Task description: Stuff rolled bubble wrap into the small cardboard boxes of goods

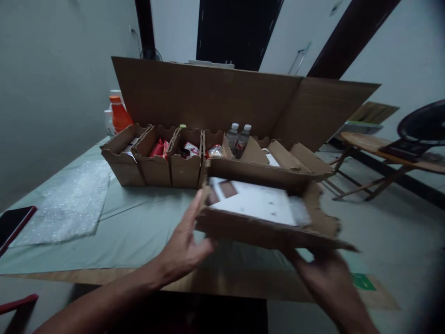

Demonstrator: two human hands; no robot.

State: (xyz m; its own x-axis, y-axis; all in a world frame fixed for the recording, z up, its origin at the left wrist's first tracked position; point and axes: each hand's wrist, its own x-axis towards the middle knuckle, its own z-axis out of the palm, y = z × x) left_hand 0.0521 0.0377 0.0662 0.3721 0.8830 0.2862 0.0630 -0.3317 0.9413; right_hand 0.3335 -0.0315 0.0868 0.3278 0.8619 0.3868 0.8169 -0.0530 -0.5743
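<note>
Both my hands hold an open cardboard bin (243, 228) above the front of the table. My left hand (187, 246) grips its left end, with the thumb low on the near side. My right hand (321, 273) is under the right end, its fingers partly hidden beneath the cardboard. Inside the bin lies a white box (255, 202) with brown patches, slightly blurred. Beside it, at the right, is something clear and crinkled, perhaps a plastic wrapper (299, 211). Behind the held bin stands a row of similar cardboard bins (156, 171) with packets in several of them.
Bubble wrap (74, 199) and a dark phone-like device (14, 225) lie at the left of the table (146, 222). An orange bottle (120, 116) and two clear bottles (238, 139) stand behind the bins, before a tall cardboard panel (208, 95). A wooden stool (368, 144) is at the right.
</note>
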